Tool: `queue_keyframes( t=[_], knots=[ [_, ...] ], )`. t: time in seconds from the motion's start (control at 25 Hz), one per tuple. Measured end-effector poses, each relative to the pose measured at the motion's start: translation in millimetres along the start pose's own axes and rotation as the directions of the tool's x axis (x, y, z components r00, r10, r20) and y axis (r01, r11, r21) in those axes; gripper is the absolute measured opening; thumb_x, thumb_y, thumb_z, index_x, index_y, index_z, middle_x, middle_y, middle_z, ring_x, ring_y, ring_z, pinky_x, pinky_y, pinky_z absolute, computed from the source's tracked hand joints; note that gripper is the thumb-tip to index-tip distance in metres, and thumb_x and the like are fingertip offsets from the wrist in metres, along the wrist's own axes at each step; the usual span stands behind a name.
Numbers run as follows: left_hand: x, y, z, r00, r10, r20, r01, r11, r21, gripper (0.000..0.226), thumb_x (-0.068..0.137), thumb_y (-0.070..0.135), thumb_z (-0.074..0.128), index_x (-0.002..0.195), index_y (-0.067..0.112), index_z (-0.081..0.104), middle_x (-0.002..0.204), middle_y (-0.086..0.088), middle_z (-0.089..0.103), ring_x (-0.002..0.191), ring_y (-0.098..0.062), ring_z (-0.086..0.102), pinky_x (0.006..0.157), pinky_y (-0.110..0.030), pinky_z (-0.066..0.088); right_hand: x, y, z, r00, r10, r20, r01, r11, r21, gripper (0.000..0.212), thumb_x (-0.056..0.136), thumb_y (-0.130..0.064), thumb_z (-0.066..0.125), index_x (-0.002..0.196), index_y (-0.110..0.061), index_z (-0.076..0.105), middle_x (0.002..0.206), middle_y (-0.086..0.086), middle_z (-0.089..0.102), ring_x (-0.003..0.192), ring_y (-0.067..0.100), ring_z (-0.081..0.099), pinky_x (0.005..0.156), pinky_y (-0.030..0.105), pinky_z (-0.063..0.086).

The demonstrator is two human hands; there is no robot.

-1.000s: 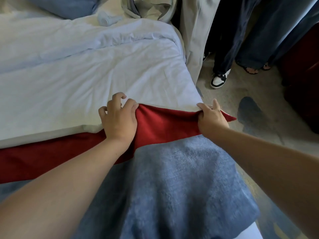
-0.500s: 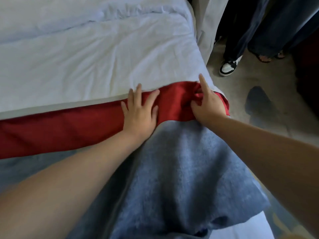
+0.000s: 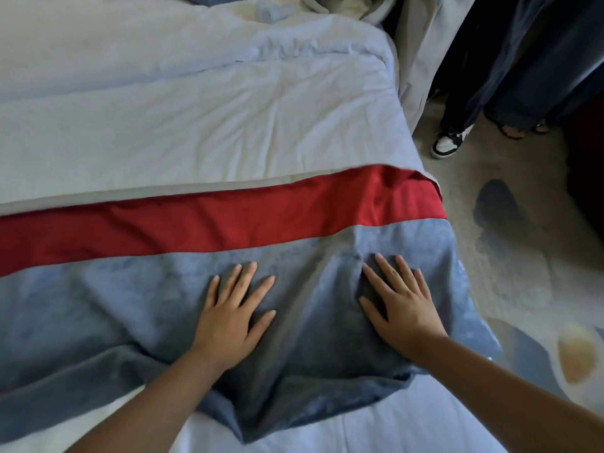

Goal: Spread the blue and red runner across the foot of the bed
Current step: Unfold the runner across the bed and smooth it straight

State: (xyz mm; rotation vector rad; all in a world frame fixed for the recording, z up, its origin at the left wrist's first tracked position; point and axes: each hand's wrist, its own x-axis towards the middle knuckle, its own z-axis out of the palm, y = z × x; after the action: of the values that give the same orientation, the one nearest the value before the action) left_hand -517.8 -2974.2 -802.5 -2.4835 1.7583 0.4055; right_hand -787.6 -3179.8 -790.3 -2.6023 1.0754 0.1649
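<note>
Pressing flat, both released: left grip (image 3: pixel 228 318) and right grip (image 3: pixel 403 310) lie palm-down, fingers spread, grasping nothing, on the blue part of the runner (image 3: pixel 130 289). Runner lies across the foot of the bed (image 3: pixel 196 125), red band (image 3: pixel 228 217) on the far side, right end draping over the edge. Looks soft, plush, light, limp; rucked between the palms, near hem (image 3: pixel 261 407) bunched. Best taken by pinching hem or corners, then pulling taut.

At the right I see a mottled floor (image 3: pixel 539 178) with a dark blotch (image 3: pixel 496 207), a black-and-white sneaker (image 3: pixel 447 144), a sandalled foot (image 3: pixel 518 132), dark trouser legs (image 3: pixel 467 76) above them and a hanging grey cloth (image 3: pixel 421 60).
</note>
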Motion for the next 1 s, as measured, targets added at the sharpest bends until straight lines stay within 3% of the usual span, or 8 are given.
queue_keyframes(
  t=[0.16, 0.32, 0.4, 0.56, 0.72, 0.84, 0.92, 1.0],
  knots=[
    [-56.0, -28.8, -6.2, 0.999, 0.040, 0.032, -0.041, 0.998, 0.040, 0.069, 0.090, 0.071, 0.037, 0.150, 0.037, 0.038, 0.164, -0.004, 0.024, 0.150, -0.027, 0.025, 0.116, -0.060, 0.022, -59.6, -30.3, -13.6, 0.963, -0.268, -0.037, 0.267, 0.963, -0.031, 0.066, 0.086, -0.071, 0.050, 0.136, -0.028, 0.053, 0.135, 0.006, 0.051, 0.126, 0.031, 0.046, 0.099, 0.048, 0.042],
    [-131.0, -66.3, -12.3, 0.999, 0.008, 0.044, -0.010, 0.999, 0.050, 0.073, 0.084, 0.078, 0.044, 0.139, 0.031, 0.055, 0.146, -0.007, 0.047, 0.131, -0.030, 0.049, 0.102, -0.053, 0.038, -104.5, -60.4, -8.8, 0.847, -0.531, 0.010, 0.528, 0.839, -0.133, 0.060, 0.082, -0.070, 0.057, 0.113, -0.020, 0.065, 0.103, 0.005, 0.057, 0.090, 0.028, 0.053, 0.078, 0.040, 0.045],
    [-159.1, -85.9, -17.2, 0.999, 0.023, 0.047, -0.026, 0.998, 0.063, 0.078, 0.078, 0.084, 0.046, 0.130, 0.028, 0.063, 0.134, -0.007, 0.055, 0.120, -0.030, 0.056, 0.097, -0.050, 0.039, -114.0, -69.6, 3.7, 0.846, -0.530, 0.056, 0.532, 0.833, -0.155, 0.046, 0.084, -0.060, 0.061, 0.110, -0.022, 0.064, 0.097, 0.001, 0.057, 0.085, 0.024, 0.053, 0.073, 0.038, 0.047],
    [-183.8, -114.7, -17.7, 0.996, 0.068, 0.065, -0.076, 0.988, 0.132, 0.083, 0.067, 0.083, 0.059, 0.128, 0.027, 0.065, 0.127, -0.009, 0.060, 0.113, -0.035, 0.058, 0.101, -0.055, 0.038, -114.5, -87.2, 24.8, 0.919, -0.394, -0.021, 0.384, 0.906, -0.178, 0.027, 0.075, -0.018, 0.070, 0.102, -0.021, 0.068, 0.094, 0.001, 0.062, 0.080, 0.026, 0.058, 0.067, 0.037, 0.050],
    [-176.0, -129.4, -15.3, 0.998, -0.043, -0.037, 0.048, 0.987, 0.153, 0.058, 0.052, 0.029, 0.082, 0.108, 0.017, 0.068, 0.101, -0.008, 0.065, 0.093, -0.035, 0.064, 0.103, -0.053, 0.037, -105.5, -104.7, 19.4, 0.959, -0.284, 0.013, 0.284, 0.954, -0.098, 0.045, 0.056, 0.007, 0.064, 0.095, -0.015, 0.063, 0.077, 0.002, 0.060, 0.064, 0.029, 0.060, 0.054, 0.035, 0.048],
    [-166.2, -134.8, -17.6, 1.000, -0.019, -0.020, 0.023, 0.979, 0.205, 0.058, 0.041, 0.015, 0.085, 0.096, 0.014, 0.065, 0.080, -0.009, 0.061, 0.075, -0.035, 0.064, 0.092, -0.051, 0.043, -99.4, -109.4, 1.3, 0.956, -0.294, 0.018, 0.294, 0.950, -0.100, 0.011, 0.085, -0.020, 0.062, 0.093, -0.020, 0.055, 0.069, -0.002, 0.061, 0.052, 0.026, 0.059, 0.041, 0.033, 0.045],
    [-160.7, -134.0, -23.1, 0.999, 0.033, -0.015, -0.029, 0.976, 0.214, 0.057, 0.041, 0.017, 0.085, 0.093, 0.016, 0.061, 0.075, -0.008, 0.058, 0.069, -0.034, 0.061, 0.080, -0.048, 0.045, -99.7, -105.2, -12.1, 0.924, -0.373, 0.084, 0.381, 0.915, -0.135, 0.025, 0.090, -0.048, 0.055, 0.091, -0.023, 0.054, 0.064, -0.006, 0.060, 0.045, 0.022, 0.056, 0.036, 0.032, 0.043],
    [-159.6, -129.3, -28.1, 0.998, 0.056, -0.042, -0.047, 0.979, 0.199, 0.052, 0.042, 0.018, 0.086, 0.087, 0.018, 0.060, 0.075, -0.006, 0.058, 0.068, -0.033, 0.060, 0.064, -0.043, 0.045, -100.8, -95.5, -22.7, 0.895, -0.397, 0.205, 0.437, 0.874, -0.213, 0.031, 0.082, -0.046, 0.065, 0.101, -0.024, 0.055, 0.067, -0.007, 0.062, 0.046, 0.021, 0.058, 0.038, 0.031, 0.046]
  ],
)
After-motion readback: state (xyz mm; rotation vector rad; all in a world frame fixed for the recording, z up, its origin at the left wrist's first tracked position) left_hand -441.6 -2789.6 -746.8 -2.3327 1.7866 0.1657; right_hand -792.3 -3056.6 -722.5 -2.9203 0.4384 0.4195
